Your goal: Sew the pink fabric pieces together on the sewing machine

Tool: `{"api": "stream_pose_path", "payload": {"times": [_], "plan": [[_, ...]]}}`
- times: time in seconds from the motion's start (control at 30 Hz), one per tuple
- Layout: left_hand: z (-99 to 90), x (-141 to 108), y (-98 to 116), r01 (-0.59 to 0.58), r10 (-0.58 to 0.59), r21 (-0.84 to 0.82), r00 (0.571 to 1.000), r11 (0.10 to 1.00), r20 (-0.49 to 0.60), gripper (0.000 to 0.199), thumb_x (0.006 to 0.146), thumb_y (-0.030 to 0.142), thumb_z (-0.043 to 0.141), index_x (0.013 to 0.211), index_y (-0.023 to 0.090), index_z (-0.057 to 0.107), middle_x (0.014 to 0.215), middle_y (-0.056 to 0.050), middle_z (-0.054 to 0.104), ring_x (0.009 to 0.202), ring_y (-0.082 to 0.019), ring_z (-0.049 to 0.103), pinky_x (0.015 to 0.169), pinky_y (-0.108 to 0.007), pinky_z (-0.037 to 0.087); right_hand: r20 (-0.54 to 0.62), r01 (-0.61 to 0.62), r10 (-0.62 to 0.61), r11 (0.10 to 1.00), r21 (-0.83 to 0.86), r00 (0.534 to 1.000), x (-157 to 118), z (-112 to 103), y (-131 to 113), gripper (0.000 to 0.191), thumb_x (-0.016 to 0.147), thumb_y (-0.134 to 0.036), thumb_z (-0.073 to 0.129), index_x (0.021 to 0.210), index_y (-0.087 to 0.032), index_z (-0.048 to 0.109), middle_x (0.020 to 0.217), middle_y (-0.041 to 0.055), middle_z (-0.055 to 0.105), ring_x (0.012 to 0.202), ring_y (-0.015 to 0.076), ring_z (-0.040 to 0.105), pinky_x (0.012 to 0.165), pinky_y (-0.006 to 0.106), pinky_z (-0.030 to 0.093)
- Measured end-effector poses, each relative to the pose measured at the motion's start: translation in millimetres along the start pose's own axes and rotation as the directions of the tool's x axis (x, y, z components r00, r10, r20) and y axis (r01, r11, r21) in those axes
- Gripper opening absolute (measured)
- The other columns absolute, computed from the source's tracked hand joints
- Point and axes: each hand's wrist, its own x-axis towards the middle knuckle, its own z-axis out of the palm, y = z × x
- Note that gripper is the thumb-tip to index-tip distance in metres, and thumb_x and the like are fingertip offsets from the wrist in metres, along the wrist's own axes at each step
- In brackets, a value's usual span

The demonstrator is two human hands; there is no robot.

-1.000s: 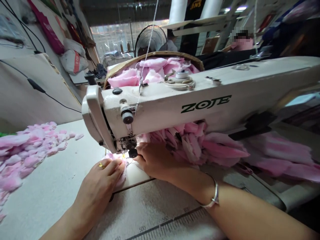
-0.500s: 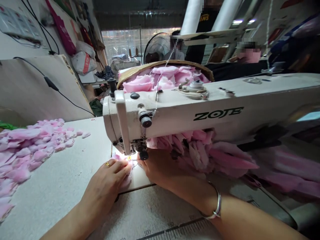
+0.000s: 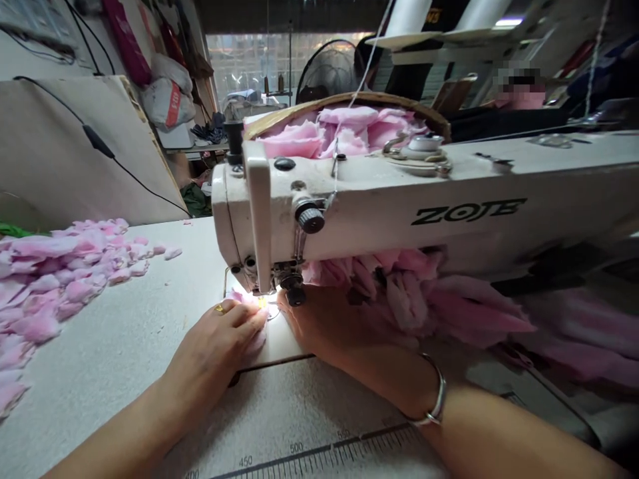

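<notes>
A white sewing machine (image 3: 369,206) spans the view, its lamp lighting the needle area. My left hand (image 3: 219,339), with a ring, has its fingers pressed together on a small pink fabric piece (image 3: 256,342) just left of the presser foot. My right hand (image 3: 319,322), a metal bangle at its wrist, reaches under the machine head beside the needle; its fingertips are close together, and what they hold, if anything, is hidden. Bunched pink fabric (image 3: 409,293) lies behind and right of that hand, under the machine arm.
Many pink fabric pieces (image 3: 74,266) are heaped on the table's left side. Behind the machine stands a basket (image 3: 439,121) of pink fabric. A board (image 3: 90,153) with a cable rises at the back left. A person in pink (image 3: 522,96) is in the background.
The camera view has shifted, so the machine appears further right and slightly higher. Both hands keep nearly the same places by the needle, and the left still presses the pink piece.
</notes>
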Motion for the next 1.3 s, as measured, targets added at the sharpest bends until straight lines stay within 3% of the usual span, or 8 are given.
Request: {"api": "stream_pose_path", "payload": {"times": [0.2, 0.37, 0.5, 0.67, 0.8, 0.97, 1.13, 1.3], "plan": [[-0.1, 2, -10, -0.016, 0.016, -0.012, 0.999, 1.0, -0.043, 0.027, 0.096, 0.026, 0.041, 0.118, 0.024, 0.056, 0.116, -0.002, 0.062, 0.103, -0.022, 0.054, 0.087, -0.04, 0.049, -0.031, 0.022, -0.022, 1.0, 0.014, 0.999, 3, 5, 6, 0.019, 0.085, -0.011, 0.045, 0.089, -0.016, 0.063, 0.078, 0.0082, 0.066, 0.066, 0.0196, 0.06, 0.049, 0.029, 0.03], [2.4, 0, -17, 0.006, -0.008, -0.048, 0.999, 0.999, -0.039, 0.025, 0.095, 0.021, 0.04, 0.111, 0.023, 0.058, 0.114, -0.002, 0.063, 0.102, -0.021, 0.054, 0.088, -0.04, 0.047, -0.059, -0.011, 0.024, 0.978, 0.21, 0.998, -1, 4, 15, 0.017, 0.088, -0.024, 0.05, 0.082, -0.017, 0.064, 0.087, 0.0059, 0.068, 0.07, 0.0167, 0.06, 0.055, 0.028, 0.034], [2.0, 1, -11, -0.01, 0.011, 0.005, 0.999, 1.0, -0.038, 0.027, 0.096, 0.024, 0.038, 0.113, 0.021, 0.058, 0.114, -0.005, 0.063, 0.102, -0.022, 0.054, 0.087, -0.041, 0.048, -0.045, -0.019, 0.032, 0.965, 0.262, 0.998, -5, 2, 14, 0.021, 0.088, -0.033, 0.052, 0.081, -0.018, 0.065, 0.087, 0.0037, 0.068, 0.072, 0.0173, 0.061, 0.055, 0.028, 0.035], [0.2, 2, 1, -0.026, 0.031, 0.081, 0.998, 0.996, -0.057, 0.03, 0.096, 0.031, 0.039, 0.114, 0.017, 0.059, 0.114, -0.008, 0.063, 0.1, -0.025, 0.054, 0.085, -0.044, 0.049, -0.033, -0.052, 0.06, 0.98, 0.19, 0.998, -3, 4, 8, 0.018, 0.087, -0.03, 0.052, 0.09, -0.018, 0.064, 0.082, 0.0054, 0.068, 0.068, 0.0188, 0.062, 0.051, 0.028, 0.033], [-1.9, 2, 5, -0.005, 0.007, 0.055, 0.999, 0.998, -0.039, 0.031, 0.097, 0.03, 0.037, 0.116, 0.018, 0.059, 0.111, -0.008, 0.063, 0.1, -0.025, 0.054, 0.085, -0.043, 0.048, -0.056, 0.044, -0.038, 0.993, 0.106, 0.998, 1, 9, 6, 0.015, 0.087, -0.019, 0.047, 0.086, -0.019, 0.062, 0.08, 0.0052, 0.067, 0.063, 0.0178, 0.06, 0.047, 0.028, 0.031], [-2.4, 4, 6, 0.025, -0.025, 0.017, 0.999, 1.0, -0.022, 0.031, 0.098, 0.03, 0.036, 0.115, 0.019, 0.059, 0.11, -0.008, 0.063, 0.1, -0.024, 0.053, 0.086, -0.043, 0.047, -0.031, 0.035, -0.033, 0.999, 0.037, 0.999, 1, 7, 3, 0.019, 0.083, -0.009, 0.045, 0.084, -0.019, 0.061, 0.072, 0.0043, 0.066, 0.06, 0.0166, 0.059, 0.048, 0.028, 0.032], [1.9, 5, 1, 0.027, -0.026, 0.032, 0.999, 0.999, -0.019, 0.028, 0.097, 0.03, 0.039, 0.116, 0.021, 0.058, 0.114, -0.006, 0.061, 0.099, -0.023, 0.052, 0.088, -0.043, 0.046, -0.012, 0.026, -0.026, 0.999, 0.021, 1.0, 2, 3, 1, 0.02, 0.084, -0.008, 0.043, 0.085, -0.017, 0.061, 0.074, 0.0065, 0.066, 0.064, 0.0185, 0.06, 0.048, 0.028, 0.032], [3.9, 3, -5, -0.002, 0.005, 0.025, 0.996, 1.0, -0.094, 0.026, 0.097, 0.027, 0.039, 0.116, 0.023, 0.056, 0.115, -0.005, 0.062, 0.1, -0.022, 0.054, 0.085, -0.041, 0.047, -0.07, 0.032, -0.03, 0.999, 0.021, 0.997, 1, 5, 5, 0.016, 0.088, -0.013, 0.045, 0.088, -0.017, 0.06, 0.08, 0.0075, 0.067, 0.066, 0.0195, 0.061, 0.049, 0.03, 0.033]]}}
